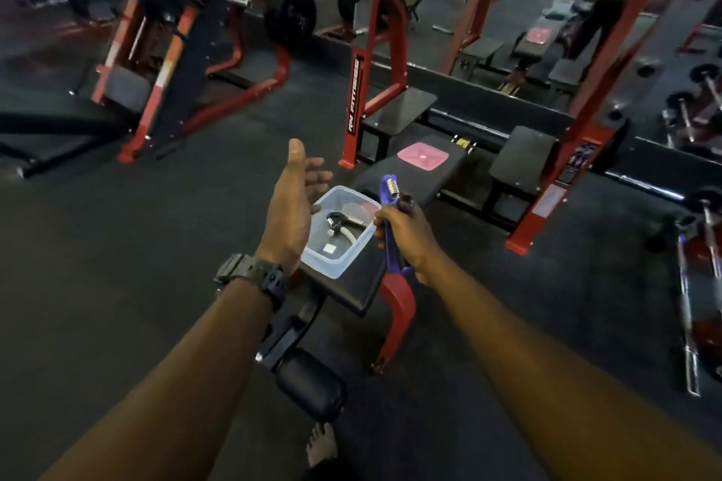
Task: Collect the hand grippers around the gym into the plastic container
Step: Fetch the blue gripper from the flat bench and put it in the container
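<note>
Right hand (406,236): it is closed around a blue gripper (390,223) and holds it upright, the spring end up, just beside the right rim of the container.
Left hand (291,207): it is open and holds nothing, the fingers are stretched forward, the palm is turned to the right. It is at the left side of the container and covers a part of the left rim.
Container (353,260): clear plastic, no lid on it, it stands on the black pad of the bench (359,289), between the two hands.
Inside the container: one black and silver gripper (344,223) lies on the bottom, more to the far side.
Pink lid (423,155): it lies flat on the far part of the bench, well apart from both hands.
Watch (256,273): dark, on the left wrist.
Floor (136,246): dark mat, a bare foot (322,443) is seen at the lower edge.
</note>
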Motion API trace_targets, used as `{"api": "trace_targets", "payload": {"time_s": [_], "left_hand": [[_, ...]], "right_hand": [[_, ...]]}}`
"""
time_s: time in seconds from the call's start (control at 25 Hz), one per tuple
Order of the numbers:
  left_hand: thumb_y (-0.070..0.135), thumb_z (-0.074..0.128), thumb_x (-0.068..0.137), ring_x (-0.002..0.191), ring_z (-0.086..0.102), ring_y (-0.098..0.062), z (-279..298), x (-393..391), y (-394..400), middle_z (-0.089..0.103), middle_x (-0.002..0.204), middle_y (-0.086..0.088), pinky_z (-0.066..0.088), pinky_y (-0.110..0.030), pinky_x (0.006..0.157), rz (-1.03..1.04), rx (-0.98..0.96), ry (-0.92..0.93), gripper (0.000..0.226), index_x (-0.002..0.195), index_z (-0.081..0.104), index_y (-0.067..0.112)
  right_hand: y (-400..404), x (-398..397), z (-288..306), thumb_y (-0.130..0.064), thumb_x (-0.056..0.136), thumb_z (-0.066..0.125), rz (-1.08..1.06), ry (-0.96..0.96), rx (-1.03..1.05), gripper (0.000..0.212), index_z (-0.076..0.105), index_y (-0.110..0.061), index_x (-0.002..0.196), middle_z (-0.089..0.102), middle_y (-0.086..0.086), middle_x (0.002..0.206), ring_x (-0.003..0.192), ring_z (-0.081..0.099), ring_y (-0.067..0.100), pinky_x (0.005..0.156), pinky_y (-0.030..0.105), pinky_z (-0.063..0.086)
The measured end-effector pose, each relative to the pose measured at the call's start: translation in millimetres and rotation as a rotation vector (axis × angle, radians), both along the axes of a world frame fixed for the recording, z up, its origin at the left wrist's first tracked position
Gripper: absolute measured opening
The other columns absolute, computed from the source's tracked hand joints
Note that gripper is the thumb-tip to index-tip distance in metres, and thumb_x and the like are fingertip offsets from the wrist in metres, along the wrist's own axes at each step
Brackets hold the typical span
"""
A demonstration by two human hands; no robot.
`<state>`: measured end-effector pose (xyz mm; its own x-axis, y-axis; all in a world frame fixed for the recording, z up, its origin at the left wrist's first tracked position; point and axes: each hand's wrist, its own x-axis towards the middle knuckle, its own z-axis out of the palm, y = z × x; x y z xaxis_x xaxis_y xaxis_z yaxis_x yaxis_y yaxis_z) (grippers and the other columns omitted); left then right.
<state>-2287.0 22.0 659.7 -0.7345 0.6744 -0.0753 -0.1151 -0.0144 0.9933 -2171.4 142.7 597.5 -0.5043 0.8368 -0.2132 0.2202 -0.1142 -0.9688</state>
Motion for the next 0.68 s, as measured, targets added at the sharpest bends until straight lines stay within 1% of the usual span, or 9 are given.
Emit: {"api": "trace_targets", "payload": {"time_s": [0.12, 0.2, 0.28, 0.36, 0.4, 0.48, 0.56, 0.64, 0.68], "left_hand": [[0.073, 0.027, 0.089, 0.100, 0.061, -0.014, -14, -47, 44, 0.069, 0.115, -0.004, 0.046, -0.035, 0.088, -0.009, -0.029, -0.024, 0.068, 0.113, 0.064, 0.021], [0.074, 0.027, 0.083, 0.098, 0.060, -0.014, -23, -72, 66, 0.069, 0.117, -0.008, 0.046, -0.034, 0.088, -0.004, -0.046, -0.034, 0.069, 0.110, 0.065, 0.023], [0.075, 0.028, 0.082, 0.097, 0.059, -0.013, -38, -95, 86, 0.069, 0.120, -0.009, 0.045, -0.030, 0.084, -0.007, -0.066, -0.038, 0.069, 0.110, 0.065, 0.024], [0.081, 0.028, 0.078, 0.100, 0.061, -0.013, -54, -119, 103, 0.070, 0.118, -0.005, 0.044, -0.029, 0.084, -0.015, -0.104, -0.030, 0.073, 0.110, 0.066, 0.026], [0.083, 0.028, 0.075, 0.102, 0.062, -0.013, -61, -131, 111, 0.070, 0.118, -0.003, 0.044, -0.030, 0.086, -0.013, -0.119, -0.033, 0.076, 0.111, 0.066, 0.027], [0.084, 0.029, 0.073, 0.103, 0.061, -0.013, -73, -151, 125, 0.070, 0.120, -0.003, 0.047, -0.034, 0.091, -0.001, -0.138, -0.048, 0.077, 0.112, 0.065, 0.028], [0.082, 0.028, 0.075, 0.103, 0.061, -0.013, -92, -171, 146, 0.069, 0.121, -0.004, 0.047, -0.039, 0.097, 0.017, -0.170, -0.069, 0.075, 0.111, 0.065, 0.028], [0.082, 0.028, 0.073, 0.103, 0.062, -0.013, -113, -188, 165, 0.070, 0.121, -0.006, 0.045, -0.040, 0.097, 0.027, -0.208, -0.110, 0.074, 0.109, 0.065, 0.029], [0.080, 0.027, 0.075, 0.103, 0.062, -0.015, -123, -195, 172, 0.069, 0.122, -0.007, 0.045, -0.041, 0.097, 0.042, -0.226, -0.133, 0.073, 0.109, 0.065, 0.027]], "right_hand": [[36, -50, -28, -0.013, 0.088, 0.057, 0.003, -0.054, -0.066, 0.025, 0.060, -0.011, 0.112, 0.061, -0.001, 0.076, 0.063, 0.056, 0.013, 0.064, 0.030, 0.049], [55, -80, -46, -0.023, 0.079, 0.059, 0.014, -0.080, -0.089, 0.035, 0.055, -0.025, 0.114, 0.061, -0.003, 0.079, 0.068, 0.056, 0.016, 0.066, 0.035, 0.049], [74, -110, -65, -0.030, 0.071, 0.061, 0.028, -0.092, -0.110, 0.048, 0.048, -0.033, 0.118, 0.060, -0.002, 0.086, 0.073, 0.058, 0.018, 0.061, 0.030, 0.052], [93, -143, -90, -0.019, 0.080, 0.061, 0.064, -0.132, -0.136, 0.053, 0.040, -0.026, 0.128, 0.061, 0.001, 0.097, 0.074, 0.060, 0.016, 0.053, 0.024, 0.054], [103, -159, -107, -0.016, 0.081, 0.063, 0.082, -0.181, -0.149, 0.060, 0.035, -0.024, 0.133, 0.064, 0.003, 0.105, 0.078, 0.063, 0.017, 0.059, 0.029, 0.058], [120, -184, -137, -0.027, 0.074, 0.072, 0.074, -0.281, -0.129, 0.087, 0.023, -0.026, 0.145, 0.067, 0.004, 0.117, 0.093, 0.069, 0.025, 0.081, 0.044, 0.059], [141, -205, -175, -0.032, 0.072, 0.076, 0.075, -0.412, -0.098, 0.103, 0.012, -0.028, 0.152, 0.068, 0.004, 0.120, 0.102, 0.068, 0.030, 0.087, 0.044, 0.056], [155, -218, -210, -0.028, 0.075, 0.075, 0.074, -0.510, -0.114, 0.104, 0.007, -0.027, 0.154, 0.064, 0.007, 0.124, 0.107, 0.066, 0.032, 0.085, 0.040, 0.055], [159, -223, -231, -0.026, 0.075, 0.074, 0.067, -0.561, -0.120, 0.100, 0.011, -0.028, 0.152, 0.062, 0.008, 0.124, 0.106, 0.065, 0.035, 0.084, 0.043, 0.056]]}}
